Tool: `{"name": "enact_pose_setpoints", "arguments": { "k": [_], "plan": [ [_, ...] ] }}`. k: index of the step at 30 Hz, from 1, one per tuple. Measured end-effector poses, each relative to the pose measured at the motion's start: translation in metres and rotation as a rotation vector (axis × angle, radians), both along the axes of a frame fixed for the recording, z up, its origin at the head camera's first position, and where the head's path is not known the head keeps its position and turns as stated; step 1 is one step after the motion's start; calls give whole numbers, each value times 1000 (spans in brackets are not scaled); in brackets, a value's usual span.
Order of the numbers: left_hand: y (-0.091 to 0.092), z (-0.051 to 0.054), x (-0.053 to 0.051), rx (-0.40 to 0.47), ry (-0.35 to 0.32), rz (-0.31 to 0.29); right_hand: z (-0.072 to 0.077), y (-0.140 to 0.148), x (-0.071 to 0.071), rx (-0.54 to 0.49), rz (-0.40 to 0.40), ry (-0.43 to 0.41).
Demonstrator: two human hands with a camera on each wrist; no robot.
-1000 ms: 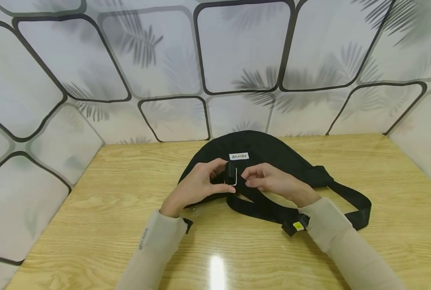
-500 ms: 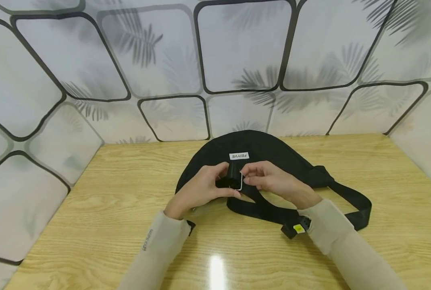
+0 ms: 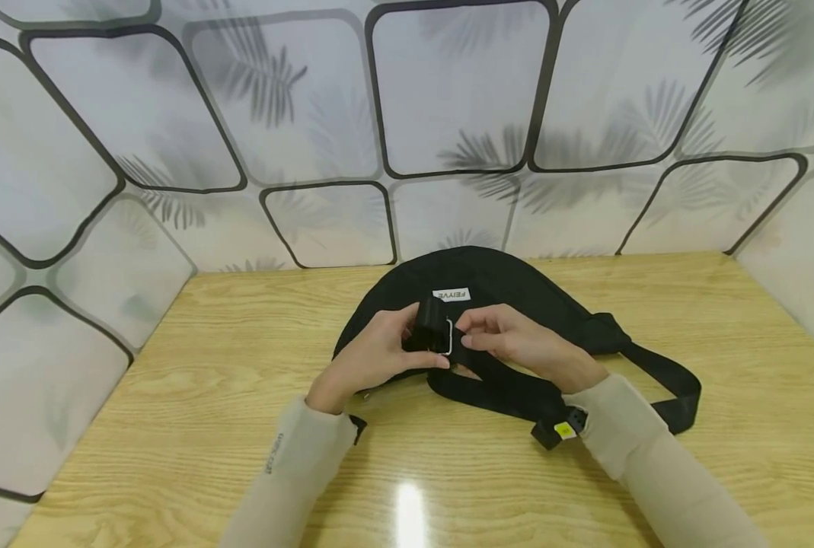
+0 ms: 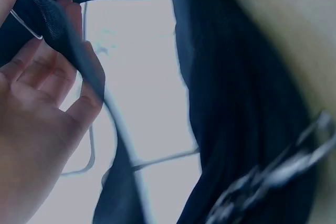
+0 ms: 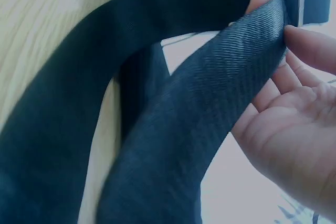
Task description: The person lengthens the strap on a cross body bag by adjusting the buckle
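A black waist bag (image 3: 496,278) with a white label lies on the table in the head view. My left hand (image 3: 372,354) holds a folded loop of its black strap (image 3: 431,321) between thumb and fingers. At that fold is a thin metal strap buckle (image 3: 451,338). Just right of the buckle, my right hand (image 3: 519,342) pinches a strap. In the right wrist view, thumb and fingers grip the ribbed webbing (image 5: 210,72) beside the buckle (image 5: 301,1). The left wrist view shows webbing running across the left hand's fingers (image 4: 86,106); the buckle is only partly visible there.
The wood-grain table (image 3: 208,380) extends around the bag. Another strap loop (image 3: 684,403) curves out at the right. A metal zipper pull or chain (image 4: 278,174) hangs near the left wrist camera. A patterned cloth backdrop (image 3: 338,99) rises behind and at both sides.
The left hand and buckle have shifted slightly right, then back a little left. The strap fold in the left hand has turned and looks wider. The right hand has hardly moved.
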State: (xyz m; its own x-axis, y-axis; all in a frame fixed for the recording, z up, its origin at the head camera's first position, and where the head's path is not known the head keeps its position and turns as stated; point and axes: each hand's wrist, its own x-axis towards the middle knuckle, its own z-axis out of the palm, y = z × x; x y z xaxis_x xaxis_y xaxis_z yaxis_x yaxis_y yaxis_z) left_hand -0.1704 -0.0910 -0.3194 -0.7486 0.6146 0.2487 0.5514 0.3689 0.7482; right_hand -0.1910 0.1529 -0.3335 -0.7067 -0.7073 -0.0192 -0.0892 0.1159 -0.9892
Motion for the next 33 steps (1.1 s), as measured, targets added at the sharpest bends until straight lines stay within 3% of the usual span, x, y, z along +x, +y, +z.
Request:
{"name": "enact_pose_setpoints", "arguments": {
  "k": [5, 16, 25, 33],
  "plan": [
    [7, -4, 0, 19, -67, -63, 3, -1, 2, -32, 1, -36],
    [-6, 8, -1, -5, 38, 59, -2, 2, 0, 11, -50, -9],
    [3, -2, 1, 18, -87, -26, 1, -7, 3, -60, -33, -18],
    [-1, 0, 1, 9, -21, 24, -1, -6, 3, -13, -82, -8]
  ]
}}
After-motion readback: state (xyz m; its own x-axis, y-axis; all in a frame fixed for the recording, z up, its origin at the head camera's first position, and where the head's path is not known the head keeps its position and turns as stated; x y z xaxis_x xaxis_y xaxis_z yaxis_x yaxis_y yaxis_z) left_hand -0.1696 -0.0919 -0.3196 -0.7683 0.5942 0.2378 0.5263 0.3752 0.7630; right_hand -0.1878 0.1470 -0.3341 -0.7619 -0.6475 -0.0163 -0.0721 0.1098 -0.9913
